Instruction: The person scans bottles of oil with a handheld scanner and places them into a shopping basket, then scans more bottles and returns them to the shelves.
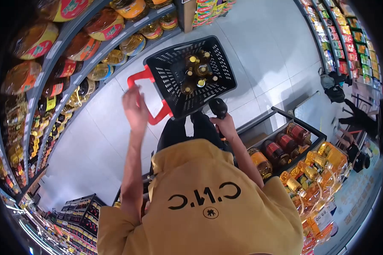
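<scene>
My left hand (136, 111), blurred, is closed around the red handle (155, 115) of a black shopping basket (170, 80). Several bottles with pale or yellow caps stand inside the basket, among them a bottle (203, 69) near the middle. In my right hand (226, 126) is a dark bottle (218, 108), held upright just outside the basket's near right side. My fingers wrap around it below its black top, and its lower part is hidden.
Shelves of large oil jugs (78, 46) curve along the left. At my right is a low display with dark-labelled bottles (287, 143) and yellow oil jugs (317, 170). Pale floor tiles (259, 51) lie beyond the basket. A partly seen person (361, 123) is at far right.
</scene>
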Available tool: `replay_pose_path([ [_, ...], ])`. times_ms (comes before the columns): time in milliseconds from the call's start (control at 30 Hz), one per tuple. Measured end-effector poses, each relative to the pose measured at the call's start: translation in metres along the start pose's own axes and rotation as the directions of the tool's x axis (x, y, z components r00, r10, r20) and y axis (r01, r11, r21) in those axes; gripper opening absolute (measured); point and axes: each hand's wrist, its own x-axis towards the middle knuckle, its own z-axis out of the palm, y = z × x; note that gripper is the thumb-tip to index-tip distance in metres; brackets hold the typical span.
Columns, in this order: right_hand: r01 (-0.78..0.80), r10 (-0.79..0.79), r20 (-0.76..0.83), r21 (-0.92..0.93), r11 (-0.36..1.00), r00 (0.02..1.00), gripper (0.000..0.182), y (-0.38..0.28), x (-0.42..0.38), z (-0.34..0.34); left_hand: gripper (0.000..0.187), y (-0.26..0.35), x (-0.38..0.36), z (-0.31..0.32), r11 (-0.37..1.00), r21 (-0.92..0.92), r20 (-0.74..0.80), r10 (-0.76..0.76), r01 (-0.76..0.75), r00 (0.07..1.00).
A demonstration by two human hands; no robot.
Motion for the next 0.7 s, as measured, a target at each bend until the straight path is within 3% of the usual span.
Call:
replay_pose_path([
  [33,0.021,-0.02,0.021,-0.019,1.0,1.0,0.022,-0.003,-0.003,0.003,0.027,-0.011,0.003,-0.009,0.996,0.059,-0.024,-0.069,0.07,0.997],
  [67,0.052,-0.05,0.048,-0.04,0.998,0.998,0.023,-0.009,-0.003,0.006,0.03,-0.028,0.005,-0.012,0.976,0.013,0.016,-0.216,0.215,0.976],
  [133,0.084,-0.066,0.149,-0.115,0.99,0.987,0.027,-0.01,0.004,0.009,0.036,-0.06,0.008,-0.001,0.944,-0.08,-0.008,-0.321,0.319,0.947],
  [200,0.156,-0.115,0.208,-0.194,0.969,0.971,0.023,-0.019,0.001,0.015,0.039,-0.063,0.018,0.006,0.994,0.093,-0.004,-0.065,0.065,0.998],
  [267,0.246,-0.167,0.296,-0.251,0.936,0.94,0.021,-0.034,-0.008,0.018,0.046,-0.097,0.022,0.035,0.967,0.162,0.243,0.152,-0.195,0.958],
  [300,0.22,-0.105,0.346,-0.312,0.924,0.932,0.019,-0.036,-0.004,0.021,0.047,-0.115,0.018,0.057,0.922,0.228,0.253,0.253,-0.311,0.934],
  [333,0.318,-0.217,0.331,-0.292,0.902,0.918,0.019,-0.037,-0.006,0.026,0.038,-0.109,0.024,0.057,0.929,0.174,0.342,0.254,-0.327,0.905],
  [367,0.345,-0.253,0.396,-0.182,0.921,0.883,0.018,-0.028,0.003,0.026,0.031,-0.087,0.031,0.039,0.886,0.271,0.566,0.171,-0.377,0.807],
  [433,0.329,-0.211,0.396,-0.259,0.908,0.894,0.016,-0.019,0.014,0.031,0.025,-0.08,0.039,0.035,0.872,0.293,0.623,0.136,-0.392,0.77],
  [500,0.284,-0.173,0.36,-0.282,0.917,0.917,0.016,-0.016,0.015,0.037,0.035,-0.07,0.047,0.017,0.886,0.287,0.682,0.078,-0.364,0.728],
  [567,0.264,-0.167,0.342,-0.261,0.928,0.925,0.016,-0.027,-0.005,0.045,0.031,-0.06,0.051,0.0,0.859,0.292,0.69,0.116,-0.421,0.714],
  [633,0.256,-0.175,0.348,-0.204,0.945,0.921,0.015,-0.019,-0.01,0.055,0.035,-0.07,0.058,0.009,0.802,0.278,0.781,0.131,-0.528,0.611],
  [667,0.251,-0.184,0.354,-0.153,0.956,0.917,0.015,-0.016,-0.011,0.059,0.042,-0.073,0.059,0.009,0.847,0.144,0.767,0.231,-0.511,0.598],
  [700,0.232,-0.161,0.353,-0.171,0.958,0.922,0.014,-0.011,-0.011,0.062,0.043,-0.086,0.052,0.018,0.813,0.101,0.661,0.376,-0.573,0.649],
])
